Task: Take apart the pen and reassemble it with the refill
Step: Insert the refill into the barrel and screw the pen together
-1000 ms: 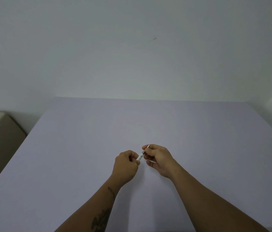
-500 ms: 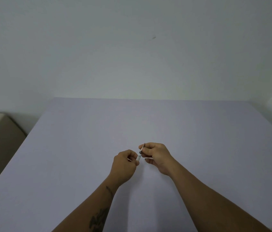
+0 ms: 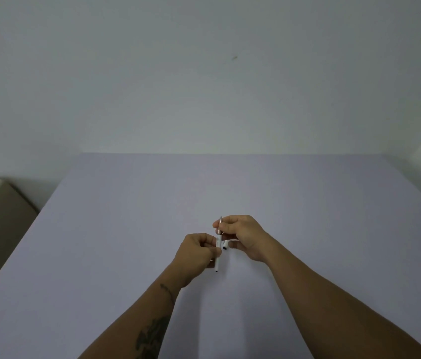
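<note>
Roughly at the centre of the frame, a little below the middle, both hands meet over the pale lilac table [image 3: 126, 229]. The left hand [image 3: 196, 251] is curled closed around the white pen barrel [image 3: 218, 251], which stands nearly upright in the picture; its lower end pokes out beneath the fingers and shows a dark opening. Just above and to the right, the right hand [image 3: 243, 233] pinches the thin metallic tip section [image 3: 220, 225] between thumb and forefinger, the point aimed toward the top of the frame. That tip piece lines up with the top of the barrel and seems to touch it, though the joint is too small to tell whether it is seated or loose. A second short white piece [image 3: 225, 246], perhaps the cap, peeps out under the right hand's lower fingers, so that hand is closed on two parts at once.

Judging by these parts, the pen is mid-way: it is neither whole nor fully laid out. Whether the pieces are coming apart or going back together cannot be read from this moment alone. The refill itself cannot be picked out separately. Still to come, at the least, are a firm joining of tip and barrel and the fitting of the loose white piece.
</note>
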{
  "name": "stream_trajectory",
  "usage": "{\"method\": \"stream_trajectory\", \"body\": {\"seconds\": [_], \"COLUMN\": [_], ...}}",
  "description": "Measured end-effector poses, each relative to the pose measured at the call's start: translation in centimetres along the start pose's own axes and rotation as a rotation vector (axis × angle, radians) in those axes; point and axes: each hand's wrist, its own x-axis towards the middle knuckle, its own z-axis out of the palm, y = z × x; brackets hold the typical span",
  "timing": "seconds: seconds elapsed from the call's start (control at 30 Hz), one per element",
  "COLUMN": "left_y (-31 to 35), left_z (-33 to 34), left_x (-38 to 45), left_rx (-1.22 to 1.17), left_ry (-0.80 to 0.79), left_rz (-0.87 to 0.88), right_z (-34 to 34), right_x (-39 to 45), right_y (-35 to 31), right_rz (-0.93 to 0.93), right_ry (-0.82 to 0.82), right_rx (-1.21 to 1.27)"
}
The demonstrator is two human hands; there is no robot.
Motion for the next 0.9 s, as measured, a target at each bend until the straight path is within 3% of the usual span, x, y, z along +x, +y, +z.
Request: {"method": "stream_trajectory", "body": {"seconds": [0.23,0.4,0.53,0.9], "left_y": [-0.19,-0.2,-0.61,-0.33], "left_z": [0.33,0.13,0.07,0.44], "left_x": [0.15,0.34,0.33,-0.09], "left_rx": [0.034,0.075,0.089,0.096], "left_ry": [-0.005,0.01,0.019,0.033], "left_rz": [-0.001,0.006,0.0,0.041], "right_z": [0.14,-0.16,-0.36,0.48], "right_x": [0.58,-0.08,-0.12,0.1], "right_y": [0.14,-0.04,0.12,0.77], "right_rz": [-0.044,0.03,0.02,-0.059], "right_ry": [0.122,0.008,-0.012,0.16], "right_rx": [-0.164,0.029,-0.008,-0.085]}}
